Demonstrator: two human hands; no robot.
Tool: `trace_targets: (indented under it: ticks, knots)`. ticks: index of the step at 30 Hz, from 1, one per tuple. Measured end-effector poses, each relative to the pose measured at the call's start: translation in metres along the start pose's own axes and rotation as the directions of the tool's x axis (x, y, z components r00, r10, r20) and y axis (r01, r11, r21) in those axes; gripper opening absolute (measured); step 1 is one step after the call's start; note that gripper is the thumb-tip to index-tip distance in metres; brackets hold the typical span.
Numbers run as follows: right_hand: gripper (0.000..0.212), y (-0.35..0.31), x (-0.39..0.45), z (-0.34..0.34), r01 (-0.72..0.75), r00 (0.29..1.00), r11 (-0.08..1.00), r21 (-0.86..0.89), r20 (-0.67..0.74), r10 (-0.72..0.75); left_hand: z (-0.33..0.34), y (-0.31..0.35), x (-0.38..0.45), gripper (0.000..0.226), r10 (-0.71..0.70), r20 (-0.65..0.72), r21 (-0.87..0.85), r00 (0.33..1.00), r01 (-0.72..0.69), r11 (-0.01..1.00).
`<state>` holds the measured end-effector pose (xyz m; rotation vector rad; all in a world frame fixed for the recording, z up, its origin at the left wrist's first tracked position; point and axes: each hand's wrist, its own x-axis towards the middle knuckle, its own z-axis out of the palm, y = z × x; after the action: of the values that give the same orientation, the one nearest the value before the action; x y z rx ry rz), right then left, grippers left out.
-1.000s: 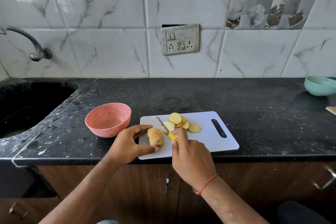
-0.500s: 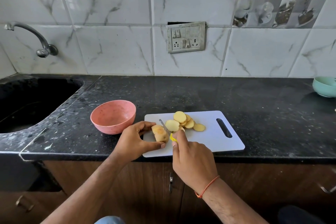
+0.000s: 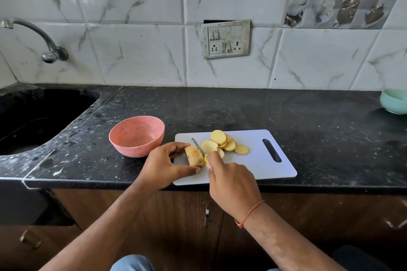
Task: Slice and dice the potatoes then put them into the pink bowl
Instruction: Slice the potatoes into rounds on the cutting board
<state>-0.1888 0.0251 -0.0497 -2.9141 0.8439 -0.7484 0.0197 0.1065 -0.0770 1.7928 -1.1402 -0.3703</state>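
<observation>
A white cutting board [image 3: 253, 169] lies near the counter's front edge. On its left end my left hand [image 3: 164, 164] grips a partly cut potato [image 3: 195, 156] between thumb and fingers. My right hand [image 3: 231, 185] holds a yellow-handled knife [image 3: 199, 147], its blade resting against the potato's cut right end. A heap of several round potato slices [image 3: 222, 144] lies just right of the blade. The pink bowl [image 3: 136, 135] stands on the counter left of the board, and I see nothing inside it.
The black stone counter [image 3: 308, 116] runs to a sunken sink [image 3: 33, 121] at left, with a tap [image 3: 44, 39] above. A teal bowl [image 3: 394, 101] sits at the far right edge. A switch plate [image 3: 225, 38] is on the tiled wall.
The knife blade has moved closer against the potato's cut end, and my left hand has slid a little along the potato. My view has shifted slightly left.
</observation>
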Motion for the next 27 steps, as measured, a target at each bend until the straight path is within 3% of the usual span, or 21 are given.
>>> trace_targets:
  ticks: [7, 15, 19, 27]
  knots:
    - [0.027, -0.003, 0.011, -0.004, 0.044, 0.997, 0.995, -0.094, 0.061, -0.038, -0.001, -0.001, -0.002, 0.08, 0.003, -0.018, 0.013, 1.0, -0.003, 1.0]
    - [0.034, 0.001, -0.014, -0.01, 0.011, 0.992, 0.997, -0.071, 0.126, -0.002, 0.0, 0.002, -0.001, 0.081, 0.0, 0.005, -0.003, 1.0, 0.0, 1.0]
    - [0.021, 0.0, 0.006, -0.007, 0.049, 0.997, 0.997, -0.052, 0.067, -0.045, -0.001, 0.003, 0.0, 0.075, 0.005, 0.019, -0.014, 1.0, -0.005, 1.0]
    - [0.034, 0.004, -0.014, -0.012, 0.029, 0.994, 0.999, 0.03, 0.1, -0.032, -0.002, 0.002, 0.001, 0.078, 0.003, 0.033, -0.024, 0.999, -0.002, 1.0]
